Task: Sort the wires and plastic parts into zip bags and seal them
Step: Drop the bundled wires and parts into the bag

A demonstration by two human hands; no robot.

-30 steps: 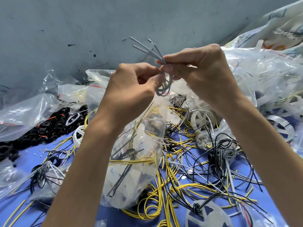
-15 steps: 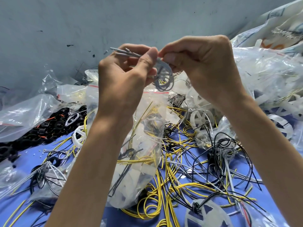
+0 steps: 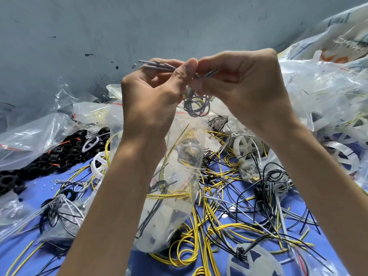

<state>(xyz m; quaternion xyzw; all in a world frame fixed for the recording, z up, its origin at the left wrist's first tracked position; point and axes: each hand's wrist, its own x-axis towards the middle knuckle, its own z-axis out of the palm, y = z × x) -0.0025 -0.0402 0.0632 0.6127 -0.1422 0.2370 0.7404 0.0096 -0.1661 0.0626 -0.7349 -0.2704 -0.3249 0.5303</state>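
Both hands are raised in front of the grey wall, working a bundle of grey wires (image 3: 196,106). My left hand (image 3: 153,96) pinches the straight wire ends, which stick out to the left past its thumb. My right hand (image 3: 245,86) grips the same bundle from the right, and the coiled loops hang below between the two hands. Under the hands stands a clear zip bag (image 3: 175,186) with a red seal strip, holding yellow and black wires and white plastic parts. Loose yellow wires (image 3: 191,253) and black wires (image 3: 266,182) lie tangled on the blue table (image 3: 41,188).
A heap of black plastic rings (image 3: 45,156) lies at the left beside clear bags (image 3: 29,136). White plastic wheels (image 3: 247,144) and a big pile of clear bags (image 3: 326,100) fill the right. Another wheel (image 3: 254,261) lies at the front, and a bagged grey wire bundle (image 3: 55,206) at front left.
The straight ends of the grey wires swung from pointing up to pointing left, and my left hand shifted up to pinch them. The coil now hangs lower between the hands.
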